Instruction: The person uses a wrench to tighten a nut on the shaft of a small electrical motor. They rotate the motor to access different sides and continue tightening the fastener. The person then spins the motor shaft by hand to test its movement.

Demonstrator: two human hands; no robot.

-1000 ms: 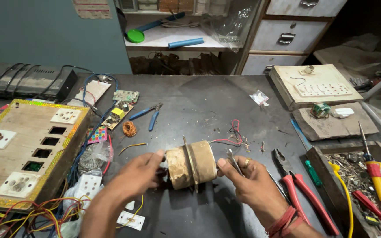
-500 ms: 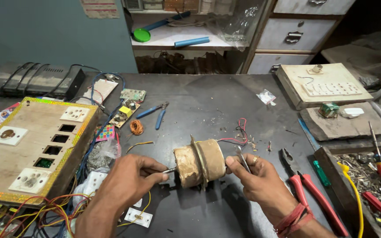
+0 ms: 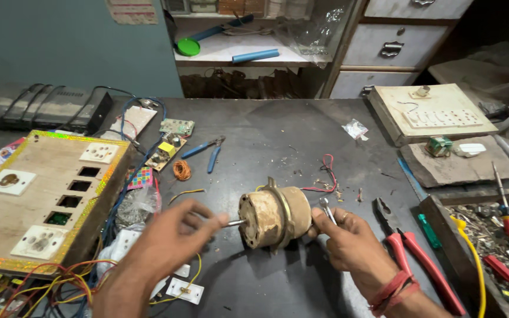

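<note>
Head view. The small electric motor [image 3: 275,217], a dusty tan drum with a metal flange round its middle, lies on its side on the dark worktable [image 3: 278,135], near the table's near edge. Behind the motor the tabletop is mostly bare up to the far edge under the shelf and drawers; a red wire [image 3: 325,174] curls just behind the motor to its right. In front of the motor there is a strip of bare table between the two forearms.

The left hand [image 3: 169,244] is left of the motor, fingers curled narrow, thumb and forefinger pinched on the thin steel shaft [image 3: 235,222] that sticks out of the motor's left face. The right hand [image 3: 349,241] is closed against the motor's right end and grips a small metal tool [image 3: 326,209] that points up beside the housing; whether it is a spanner or a screwdriver I cannot tell.

Right of the motor, just past the right wrist, lie red-handled pliers [image 3: 410,247], and beyond them an open wooden tray [image 3: 443,235] of tools and scrap closes off that side. Left of the motor, a wooden switchboard [image 3: 42,200] with sockets and a tangle of coloured wires crowd the left hand's side. Behind and left of the motor, well apart, lie blue-handled pliers [image 3: 207,150] and a small copper wire coil [image 3: 181,170].
</note>
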